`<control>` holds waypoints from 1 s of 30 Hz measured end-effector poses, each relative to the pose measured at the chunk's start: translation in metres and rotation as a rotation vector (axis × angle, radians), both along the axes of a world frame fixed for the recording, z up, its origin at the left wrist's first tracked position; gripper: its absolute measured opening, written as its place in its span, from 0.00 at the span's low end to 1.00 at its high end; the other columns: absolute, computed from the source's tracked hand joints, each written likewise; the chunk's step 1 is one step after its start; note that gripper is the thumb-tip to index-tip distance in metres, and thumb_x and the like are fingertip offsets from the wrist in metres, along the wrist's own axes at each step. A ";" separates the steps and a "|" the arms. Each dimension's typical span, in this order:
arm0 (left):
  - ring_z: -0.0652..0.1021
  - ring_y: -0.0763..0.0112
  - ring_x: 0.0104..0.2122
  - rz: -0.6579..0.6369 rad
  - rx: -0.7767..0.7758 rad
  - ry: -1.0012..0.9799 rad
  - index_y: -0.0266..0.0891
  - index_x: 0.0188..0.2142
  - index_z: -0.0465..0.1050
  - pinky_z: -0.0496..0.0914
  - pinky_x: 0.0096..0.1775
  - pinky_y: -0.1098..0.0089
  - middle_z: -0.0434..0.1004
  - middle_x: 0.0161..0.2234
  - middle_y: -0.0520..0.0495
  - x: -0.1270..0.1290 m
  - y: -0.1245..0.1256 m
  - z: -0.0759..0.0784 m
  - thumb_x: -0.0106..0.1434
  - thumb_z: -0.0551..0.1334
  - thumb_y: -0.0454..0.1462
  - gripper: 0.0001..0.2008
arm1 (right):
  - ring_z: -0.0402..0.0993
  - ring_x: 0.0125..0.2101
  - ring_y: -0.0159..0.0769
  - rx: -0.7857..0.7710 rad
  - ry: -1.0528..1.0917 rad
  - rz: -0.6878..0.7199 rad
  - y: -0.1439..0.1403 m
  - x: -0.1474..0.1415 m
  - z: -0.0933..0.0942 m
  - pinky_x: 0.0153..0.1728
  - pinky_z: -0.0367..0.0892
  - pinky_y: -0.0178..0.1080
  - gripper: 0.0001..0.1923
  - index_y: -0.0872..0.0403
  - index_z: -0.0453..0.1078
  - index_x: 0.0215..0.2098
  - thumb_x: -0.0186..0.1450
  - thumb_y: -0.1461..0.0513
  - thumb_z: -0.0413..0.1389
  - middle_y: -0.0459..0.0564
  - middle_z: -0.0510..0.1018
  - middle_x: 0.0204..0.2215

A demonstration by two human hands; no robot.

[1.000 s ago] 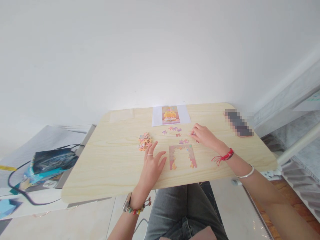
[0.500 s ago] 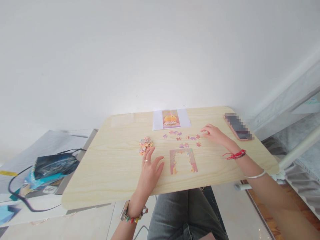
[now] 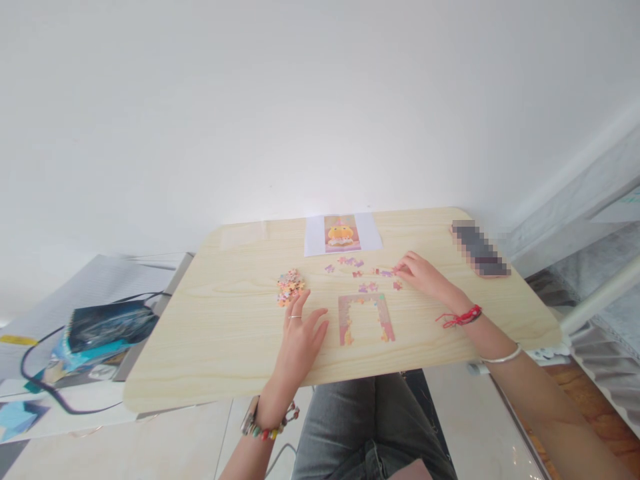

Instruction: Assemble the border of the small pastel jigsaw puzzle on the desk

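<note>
My right hand (image 3: 423, 275) has slid back left to the loose pink-purple cardboard puzzle pieces (image 3: 385, 272), fingertips touching them; I cannot tell whether they pinch one. My left hand (image 3: 300, 337) rests flat, fingers spread, on the pale wooden table (image 3: 225, 320) beside the partly built puzzle frame (image 3: 365, 318).

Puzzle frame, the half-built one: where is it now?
Head view: the puzzle frame lies flat near the table's front edge, just right of the left hand, with loose pieces just behind it.

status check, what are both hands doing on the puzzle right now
Left hand flat on table, open, beside puzzle frame. Right hand fingertips on loose pieces, grip unclear. Piece pile untouched; nothing in the way.
</note>
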State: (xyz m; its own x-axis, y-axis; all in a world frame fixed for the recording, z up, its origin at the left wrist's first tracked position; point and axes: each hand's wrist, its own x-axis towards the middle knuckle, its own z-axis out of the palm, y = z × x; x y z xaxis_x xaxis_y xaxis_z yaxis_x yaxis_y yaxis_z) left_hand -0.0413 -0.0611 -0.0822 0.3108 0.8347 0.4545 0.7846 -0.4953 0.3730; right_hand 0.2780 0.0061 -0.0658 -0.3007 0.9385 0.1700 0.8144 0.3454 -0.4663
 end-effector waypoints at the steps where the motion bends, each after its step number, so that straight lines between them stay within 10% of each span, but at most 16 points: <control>1: 0.56 0.53 0.58 -0.001 0.001 0.003 0.41 0.38 0.71 0.61 0.53 0.48 0.54 0.55 0.42 0.000 0.000 0.000 0.60 0.56 0.34 0.08 | 0.68 0.33 0.35 0.007 -0.005 -0.002 -0.002 0.000 0.001 0.37 0.63 0.39 0.06 0.55 0.67 0.31 0.63 0.62 0.49 0.49 0.67 0.32; 11: 0.57 0.53 0.57 -0.032 0.015 -0.001 0.40 0.39 0.70 0.61 0.53 0.49 0.53 0.56 0.41 0.006 -0.006 0.002 0.60 0.56 0.34 0.08 | 0.68 0.35 0.36 0.070 0.019 0.129 -0.053 -0.041 0.033 0.38 0.64 0.40 0.05 0.53 0.65 0.33 0.64 0.63 0.49 0.50 0.68 0.33; 30: 0.55 0.54 0.58 -0.045 -0.081 -0.017 0.40 0.39 0.70 0.62 0.54 0.51 0.53 0.57 0.41 0.007 -0.033 0.008 0.60 0.56 0.33 0.08 | 0.67 0.35 0.37 0.120 -0.202 0.295 -0.107 -0.124 0.020 0.38 0.59 0.40 0.08 0.57 0.67 0.32 0.65 0.64 0.48 0.52 0.71 0.31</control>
